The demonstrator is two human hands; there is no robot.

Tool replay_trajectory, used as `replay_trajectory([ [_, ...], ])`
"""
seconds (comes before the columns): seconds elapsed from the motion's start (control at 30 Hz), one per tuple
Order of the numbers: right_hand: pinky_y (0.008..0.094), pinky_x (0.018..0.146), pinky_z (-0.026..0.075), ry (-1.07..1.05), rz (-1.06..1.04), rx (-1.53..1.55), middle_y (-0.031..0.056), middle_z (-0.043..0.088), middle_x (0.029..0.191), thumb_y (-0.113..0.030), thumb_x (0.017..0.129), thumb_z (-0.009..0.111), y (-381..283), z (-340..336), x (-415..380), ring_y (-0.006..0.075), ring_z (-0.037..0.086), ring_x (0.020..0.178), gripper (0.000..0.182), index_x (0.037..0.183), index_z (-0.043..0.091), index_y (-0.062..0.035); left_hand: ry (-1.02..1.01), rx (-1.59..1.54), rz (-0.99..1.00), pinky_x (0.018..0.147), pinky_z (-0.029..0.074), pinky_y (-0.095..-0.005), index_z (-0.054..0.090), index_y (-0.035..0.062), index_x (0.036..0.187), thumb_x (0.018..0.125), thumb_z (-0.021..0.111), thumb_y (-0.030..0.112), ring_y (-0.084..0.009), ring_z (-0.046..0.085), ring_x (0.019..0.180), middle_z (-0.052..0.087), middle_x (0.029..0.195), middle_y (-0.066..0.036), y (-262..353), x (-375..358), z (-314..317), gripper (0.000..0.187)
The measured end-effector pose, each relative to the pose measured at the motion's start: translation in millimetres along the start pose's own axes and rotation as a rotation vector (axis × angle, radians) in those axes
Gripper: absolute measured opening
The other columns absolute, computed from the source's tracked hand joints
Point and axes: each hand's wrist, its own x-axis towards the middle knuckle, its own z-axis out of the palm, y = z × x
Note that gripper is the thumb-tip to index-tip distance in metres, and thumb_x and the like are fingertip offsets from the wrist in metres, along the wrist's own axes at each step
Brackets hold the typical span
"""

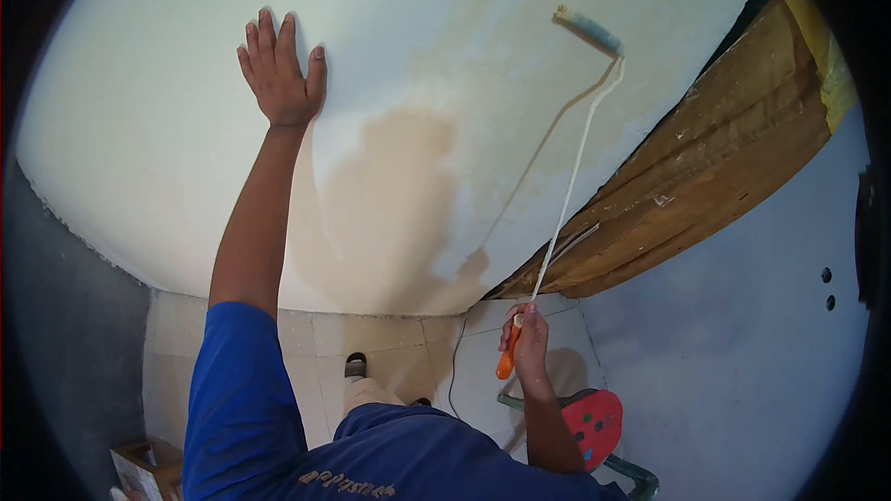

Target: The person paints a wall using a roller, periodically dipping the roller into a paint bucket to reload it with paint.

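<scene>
My left hand [283, 79] lies flat against the pale wall [148, 130] at the upper left, its fingers spread. Lower right, my right hand [527, 334] grips a paint roller by its orange handle [507, 360]. From there the roller's long whitish rod [571, 190] runs up to the roller head [590, 30], a grey-blue sleeve with a pale end, at or very near the wall. Around the roller head the wall looks patchy, with damp-looking beige areas. My shadow falls on the wall between my hands.
A brown covering [696, 148] borders the wall on the right, beside a bluish side wall [724, 343]. A red-seated chair [594, 422] with a green frame stands by my right arm. A dark cable [455, 366] crosses the tiled floor. A wooden box [148, 464] sits lower left.
</scene>
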Motion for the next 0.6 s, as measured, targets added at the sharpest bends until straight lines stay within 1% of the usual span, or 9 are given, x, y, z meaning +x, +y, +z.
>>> replay_trajectory([
  [0.1,0.0209,0.038,0.037,0.039,0.037,-0.093,0.0008,0.041,0.053,-0.041,0.093,0.031,29.9,-9.5,-7.5,0.007,0.039,0.04,0.039,0.079,0.045,-0.0073,-0.006,0.007,-0.002,0.102,0.011,-0.0506,0.042,0.011,0.126,0.085,0.045,0.037,-0.033,0.023,0.128,0.032,0.137,-0.013,-1.3,-0.1,1.2,0.049],
  [0.17,0.0203,0.038,0.031,0.115,0.093,-0.087,-0.001,0.039,0.052,-0.037,0.094,0.032,46.3,-12.6,-19.8,0.0059,0.035,0.04,0.036,0.075,0.043,-0.0079,-0.005,-0.004,-0.007,0.102,0.011,-0.0505,0.042,0.0119,0.126,0.084,0.046,0.036,-0.0331,0.024,0.128,0.031,0.137,-0.013,-1.3,-1.1,2.1,0.049],
  [0.2,0.0203,0.038,0.031,0.115,0.095,-0.09,-0.001,0.039,0.052,-0.037,0.094,0.032,58.4,-17.0,-25.9,0.0059,0.035,0.04,0.036,0.075,0.043,-0.0079,-0.007,-0.003,-0.009,0.102,0.011,-0.0505,0.042,0.0119,0.126,0.084,0.046,0.036,-0.0331,0.024,0.128,0.031,0.137,-0.013,-1.3,-1.2,1.7,0.049],
  [0.27,0.0206,0.037,0.031,0.113,0.146,-0.138,-0.0021,0.037,0.051,-0.035,0.094,0.032,84.9,-28.8,-38.3,0.0058,0.034,0.04,0.036,0.07,0.042,-0.0092,-0.006,-0.013,-0.005,0.102,0.011,-0.0505,0.041,0.0129,0.127,0.084,0.046,0.036,-0.0332,0.024,0.128,0.031,0.137,-0.013,0.0,-0.4,1.2,0.049],
  [0.33,0.0209,0.037,0.031,0.114,0.177,-0.17,-0.0029,0.037,0.05,-0.033,0.094,0.033,104.6,-39.3,-50.3,0.0058,0.035,0.04,0.036,0.067,0.041,-0.0098,-0.008,-0.006,-0.007,0.102,0.011,-0.0507,0.04,0.0129,0.127,0.084,0.046,0.036,-0.0332,0.023,0.128,0.031,0.137,-0.013,-0.7,-0.9,2.7,0.05],
  [0.37,0.0214,0.037,0.033,0.095,0.209,-0.182,-0.002,0.037,0.05,-0.036,0.094,0.032,116.2,-45.6,-56.3,0.0065,0.036,0.039,0.038,0.068,0.041,-0.0097,-0.01,0.002,-0.007,0.102,0.011,-0.0509,0.04,0.0129,0.127,0.084,0.046,0.036,-0.0332,0.023,0.128,0.031,0.137,-0.013,-1.6,-1.1,2.6,0.05],
  [0.4,0.022,0.036,0.034,0.077,0.242,-0.194,-0.0011,0.038,0.05,-0.04,0.093,0.032,120.3,-47.9,-62.3,0.0071,0.037,0.038,0.04,0.068,0.041,-0.0096,-0.01,0.004,-0.008,0.102,0.011,-0.0509,0.04,0.0129,0.127,0.084,0.046,0.036,-0.0332,0.023,0.128,0.031,0.137,-0.013,-2.0,-1.1,2.1,0.05],
  [0.47,0.0224,0.037,0.036,0.089,0.252,-0.223,-0.0009,0.038,0.05,-0.039,0.093,0.031,127.8,-52.3,-70.4,0.0073,0.036,0.038,0.041,0.067,0.041,-0.0098,-0.012,0.004,-0.005,0.102,0.011,-0.0512,0.04,0.0129,0.128,0.084,0.046,0.036,-0.0332,0.023,0.128,0.031,0.137,-0.013,-1.4,-1.3,2.1,0.05],
  [0.6,0.0238,0.038,0.038,0.078,0.251,-0.22,0.0004,0.04,0.05,-0.038,0.094,0.031,128.3,-52.0,-74.6,0.0088,0.039,0.038,0.042,0.071,0.047,-0.006,-0.006,-0.003,-0.001,0.102,0.011,-0.0513,0.04,0.0128,0.127,0.084,0.046,0.037,-0.0332,0.023,0.128,0.031,0.137,-0.013,-0.7,-1.7,2.6,0.05],
])
